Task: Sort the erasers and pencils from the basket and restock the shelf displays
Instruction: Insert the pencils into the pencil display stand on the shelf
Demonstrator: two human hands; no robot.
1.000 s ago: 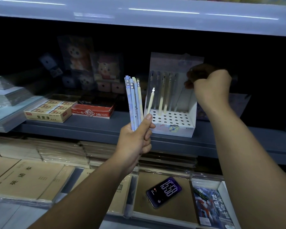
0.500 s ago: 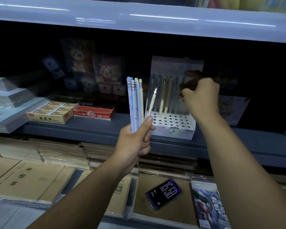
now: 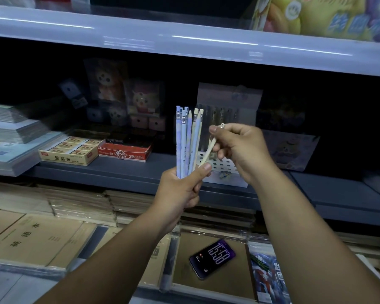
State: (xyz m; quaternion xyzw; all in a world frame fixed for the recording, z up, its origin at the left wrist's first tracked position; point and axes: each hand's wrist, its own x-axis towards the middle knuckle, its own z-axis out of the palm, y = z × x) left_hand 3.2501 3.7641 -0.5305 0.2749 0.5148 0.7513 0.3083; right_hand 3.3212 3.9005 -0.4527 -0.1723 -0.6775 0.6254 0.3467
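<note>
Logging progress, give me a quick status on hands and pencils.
Left hand gripping pencil bundle. Right hand pinching one cream pencil. Display box behind, unobstructed.

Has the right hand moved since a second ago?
Yes. The right hand has come back from the pencil display stand toward the left hand's bundle, pinching one cream pencil.

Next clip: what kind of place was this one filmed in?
Most likely a stationery shop aisle. A perforated pencil display stand sits on the shelf beside an open eraser box and a red 2B box, with exercise books stacked below. The left hand holds a pencil bundle.
</note>
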